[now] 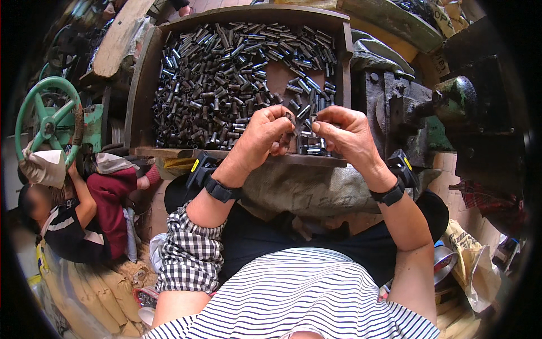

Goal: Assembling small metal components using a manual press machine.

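The fingers of the right hand (353, 131) pinch a short metal tube (314, 118) at the thumb tip; those of the left hand (262, 129) curl just beside it, and I cannot tell whether they grip anything. The 2 hands hover over the near side of the wooden tray (142, 93), among heaped loose tubes (217, 85). A light pinch, ends uncovered, kept low inside the rim, should suit such handling best.

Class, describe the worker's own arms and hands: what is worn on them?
The left hand and right hand are ungloved. Each wrist has a black strap and a black, yellow-marked box. A black-and-white checked sleeve covers the left elbow; the right forearm has none. The striped shirt has short sleeves.
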Demonstrator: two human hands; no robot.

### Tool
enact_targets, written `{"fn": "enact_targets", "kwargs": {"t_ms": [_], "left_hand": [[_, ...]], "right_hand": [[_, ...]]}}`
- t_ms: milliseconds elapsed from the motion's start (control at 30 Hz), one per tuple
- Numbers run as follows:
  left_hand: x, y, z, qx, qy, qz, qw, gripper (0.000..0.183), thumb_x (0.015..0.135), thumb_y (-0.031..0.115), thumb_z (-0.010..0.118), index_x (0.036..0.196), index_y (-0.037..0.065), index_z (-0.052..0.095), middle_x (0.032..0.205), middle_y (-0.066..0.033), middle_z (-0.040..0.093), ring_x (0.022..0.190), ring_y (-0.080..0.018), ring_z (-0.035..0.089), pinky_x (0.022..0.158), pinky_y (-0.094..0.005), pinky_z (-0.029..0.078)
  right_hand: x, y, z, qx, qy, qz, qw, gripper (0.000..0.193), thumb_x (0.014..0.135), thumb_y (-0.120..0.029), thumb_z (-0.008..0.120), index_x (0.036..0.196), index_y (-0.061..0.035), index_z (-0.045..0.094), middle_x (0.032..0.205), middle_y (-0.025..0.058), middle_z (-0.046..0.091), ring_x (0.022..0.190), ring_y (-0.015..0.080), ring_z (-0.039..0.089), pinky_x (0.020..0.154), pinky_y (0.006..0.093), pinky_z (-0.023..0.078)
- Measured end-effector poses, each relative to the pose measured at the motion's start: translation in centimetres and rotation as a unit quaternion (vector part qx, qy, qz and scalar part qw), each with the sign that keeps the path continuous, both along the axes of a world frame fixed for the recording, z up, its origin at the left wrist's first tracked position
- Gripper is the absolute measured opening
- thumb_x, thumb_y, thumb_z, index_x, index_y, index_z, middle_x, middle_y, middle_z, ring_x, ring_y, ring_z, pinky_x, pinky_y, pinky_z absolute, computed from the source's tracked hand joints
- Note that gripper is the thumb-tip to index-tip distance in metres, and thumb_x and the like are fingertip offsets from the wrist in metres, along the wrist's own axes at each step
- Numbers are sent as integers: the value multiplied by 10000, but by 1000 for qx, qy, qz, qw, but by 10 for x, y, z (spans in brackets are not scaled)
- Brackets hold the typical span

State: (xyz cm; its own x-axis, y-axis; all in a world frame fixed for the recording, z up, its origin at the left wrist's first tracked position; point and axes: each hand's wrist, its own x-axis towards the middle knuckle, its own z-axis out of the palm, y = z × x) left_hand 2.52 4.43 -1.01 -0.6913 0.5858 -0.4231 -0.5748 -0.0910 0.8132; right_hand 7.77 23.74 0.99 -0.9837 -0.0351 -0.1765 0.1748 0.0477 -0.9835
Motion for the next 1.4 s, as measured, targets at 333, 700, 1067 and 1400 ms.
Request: {"fn": "enact_targets", "kwargs": {"t_ms": [333, 700, 1067, 1400], "left_hand": [[6, 5, -4, 48, -5, 37, 998, 95, 831, 65, 502, 919, 38, 524, 674, -53, 595, 496, -118, 596, 369, -173, 386], [8, 7, -2, 57, -25, 51, 997, 131, 852, 79, 526, 961, 26, 576, 668, -44, 585, 489, -87, 562, 380, -156, 368], [16, 12, -2, 84, -47, 71, 993, 134, 887, 111, 570, 996, 34, 572, 693, -45, 601, 484, -66, 543, 384, -146, 390], [39, 29, -1, 87, 21, 163, 983, 140, 919, 150, 555, 995, 33, 557, 700, -40, 609, 498, -64, 553, 412, -161, 423]], "right_hand": [[15, -6, 2, -127, -20, -55, 990, 310, 800, -81, 697, 1084, -34, 582, 690, -3, 581, 546, 34, 571, 437, 156, 437], [15, -2, -2, -239, -82, -87, 964, 176, 879, -129, 611, 966, 21, 577, 771, 89, 633, 584, 99, 628, 479, 198, 502], [17, -7, -12, -241, -101, -125, 957, 178, 866, -171, 638, 902, -3, 589, 716, 81, 635, 476, 80, 576, 423, 178, 463], [24, -16, -6, -302, -101, -196, 928, 124, 872, -137, 623, 872, -24, 573, 716, 81, 635, 449, 59, 530, 416, 169, 439]]}}
